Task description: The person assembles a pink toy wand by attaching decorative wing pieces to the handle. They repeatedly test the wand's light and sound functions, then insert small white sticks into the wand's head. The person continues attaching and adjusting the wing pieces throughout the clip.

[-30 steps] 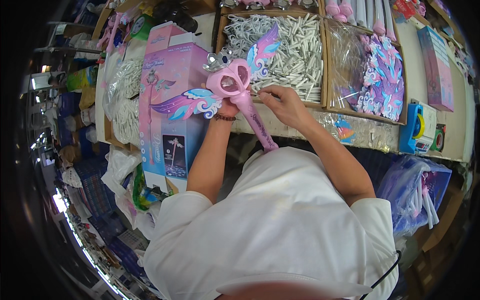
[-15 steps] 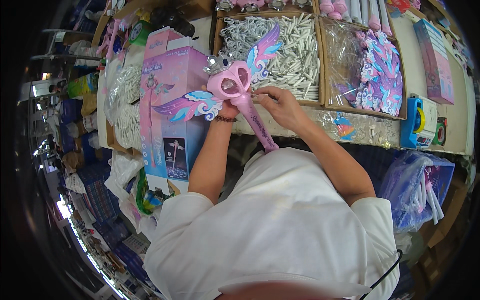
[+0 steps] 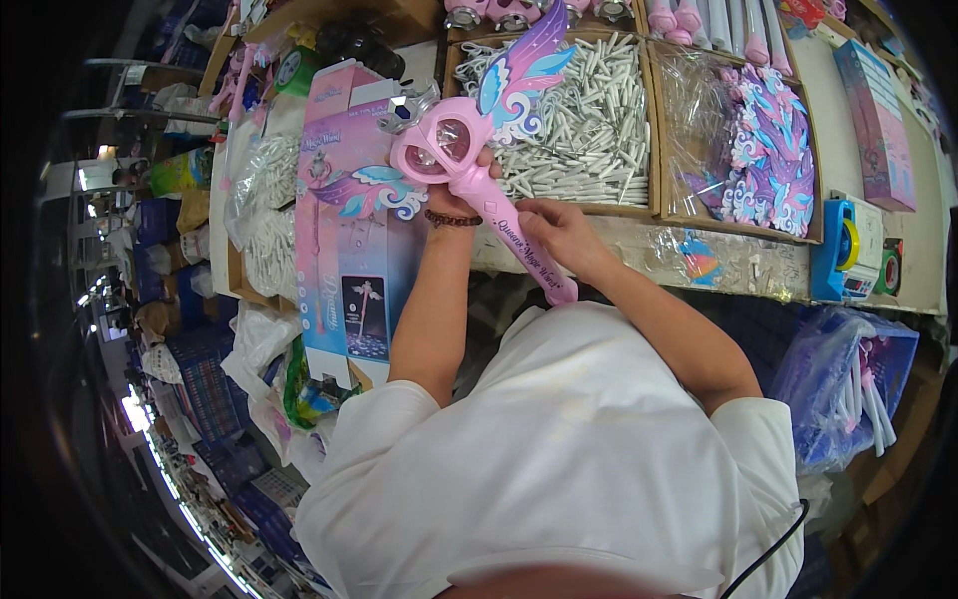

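A pink toy wand (image 3: pixel 481 190) slants across the front of the bench, its heart-shaped head up and its handle end near my shirt. Silver crown points top the head, and purple-and-blue wings (image 3: pixel 526 75) spread from both sides. My left hand (image 3: pixel 454 203) is wrapped round the wand just below the head; fingertips show on the far side and the palm is mostly hidden. Against the handle's right side, my right hand (image 3: pixel 561 236) is closed, with thumb and fingers at the handle. Whether it also pinches something small cannot be seen.
Behind the wand lies a cardboard tray of white cords and sticks (image 3: pixel 589 130). To its right, another tray holds wing pieces (image 3: pixel 766 150). A printed wand box (image 3: pixel 344 240) stands left. A blue tape dispenser (image 3: pixel 833 245) sits at right, above a plastic-lined blue bin (image 3: pixel 813 399).
The wand has turned, showing more of its lettered handle. My right hand has shifted down from the neck of the wand to the handle. The left hand keeps its hold.
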{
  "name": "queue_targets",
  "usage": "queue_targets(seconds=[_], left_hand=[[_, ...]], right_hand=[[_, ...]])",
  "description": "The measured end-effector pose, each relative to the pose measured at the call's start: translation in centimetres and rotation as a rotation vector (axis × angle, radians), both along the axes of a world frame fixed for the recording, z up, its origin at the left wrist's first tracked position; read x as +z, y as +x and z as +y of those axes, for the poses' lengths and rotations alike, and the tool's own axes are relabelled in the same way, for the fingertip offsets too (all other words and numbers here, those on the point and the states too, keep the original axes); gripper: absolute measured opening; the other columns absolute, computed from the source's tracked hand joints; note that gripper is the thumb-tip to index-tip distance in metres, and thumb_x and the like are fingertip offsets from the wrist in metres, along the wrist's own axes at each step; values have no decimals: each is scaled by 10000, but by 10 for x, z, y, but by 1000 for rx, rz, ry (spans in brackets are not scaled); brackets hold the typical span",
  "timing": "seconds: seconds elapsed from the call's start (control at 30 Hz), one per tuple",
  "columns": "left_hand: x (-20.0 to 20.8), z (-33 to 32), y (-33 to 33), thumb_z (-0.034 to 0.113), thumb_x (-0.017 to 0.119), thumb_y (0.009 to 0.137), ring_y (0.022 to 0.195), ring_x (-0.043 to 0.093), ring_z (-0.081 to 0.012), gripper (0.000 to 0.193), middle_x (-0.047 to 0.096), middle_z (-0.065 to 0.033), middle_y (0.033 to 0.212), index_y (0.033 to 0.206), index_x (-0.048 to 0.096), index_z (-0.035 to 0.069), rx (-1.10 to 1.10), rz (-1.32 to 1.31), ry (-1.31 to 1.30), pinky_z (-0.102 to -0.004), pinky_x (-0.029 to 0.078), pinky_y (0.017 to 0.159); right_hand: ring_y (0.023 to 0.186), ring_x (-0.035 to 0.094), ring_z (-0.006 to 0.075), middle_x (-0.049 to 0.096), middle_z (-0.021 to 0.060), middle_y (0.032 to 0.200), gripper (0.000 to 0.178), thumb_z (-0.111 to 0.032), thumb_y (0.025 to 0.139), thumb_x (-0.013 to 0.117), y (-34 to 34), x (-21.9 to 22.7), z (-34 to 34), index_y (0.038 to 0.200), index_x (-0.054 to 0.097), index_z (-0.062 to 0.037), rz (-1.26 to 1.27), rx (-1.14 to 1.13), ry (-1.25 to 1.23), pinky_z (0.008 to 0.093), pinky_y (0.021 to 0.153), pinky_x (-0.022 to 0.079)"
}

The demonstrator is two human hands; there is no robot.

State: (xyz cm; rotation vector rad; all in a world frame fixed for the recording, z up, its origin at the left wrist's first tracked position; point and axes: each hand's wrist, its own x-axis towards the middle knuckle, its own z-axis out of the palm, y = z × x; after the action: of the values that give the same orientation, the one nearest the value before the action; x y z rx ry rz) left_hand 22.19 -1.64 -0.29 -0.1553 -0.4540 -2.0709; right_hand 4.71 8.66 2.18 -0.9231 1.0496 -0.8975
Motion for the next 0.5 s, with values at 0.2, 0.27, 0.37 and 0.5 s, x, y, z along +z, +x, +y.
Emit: queue_targets(seconds=[0.2, 0.27, 0.37, 0.5], left_hand=[[19, 5, -6, 429, 494, 887, 905, 593, -306, 499, 575, -150, 1133, 1232, 490, 69, 243, -277, 164, -483, 510, 781], [44, 8, -23, 418, 484, 886, 933, 602, -301, 513, 575, -151, 1150, 1237, 478, 43, 409, -571, 161, -477, 508, 802], [44, 12, -37, 431, 489, 891, 1080, 534, -258, 530, 530, -92, 1225, 1272, 436, 67, 594, -522, 267, -442, 448, 913], [68, 35, -54, 560, 412, 912, 1105, 511, -226, 560, 542, -55, 1186, 1222, 476, 98, 627, -579, 312, -421, 424, 924]], right_hand=[[857, 533, 138, 593, 71, 961, 543, -237, 790, 728, 0, -8, 3, 1204, 512, 40, 65, -14, -138, 281, 777, 456], [882, 531, 139, 588, 75, 1003, 597, -225, 766, 757, 2, -7, 4, 1231, 483, 28, 61, -81, -142, 282, 790, 453], [901, 536, 137, 586, 86, 1035, 609, -222, 767, 759, 2, 1, 5, 1241, 470, 27, 74, -202, -173, 275, 796, 453], [893, 562, 138, 606, 77, 1040, 543, -209, 831, 695, -7, -1, 2, 1261, 458, 23, -190, -100, -69, 275, 806, 466]])
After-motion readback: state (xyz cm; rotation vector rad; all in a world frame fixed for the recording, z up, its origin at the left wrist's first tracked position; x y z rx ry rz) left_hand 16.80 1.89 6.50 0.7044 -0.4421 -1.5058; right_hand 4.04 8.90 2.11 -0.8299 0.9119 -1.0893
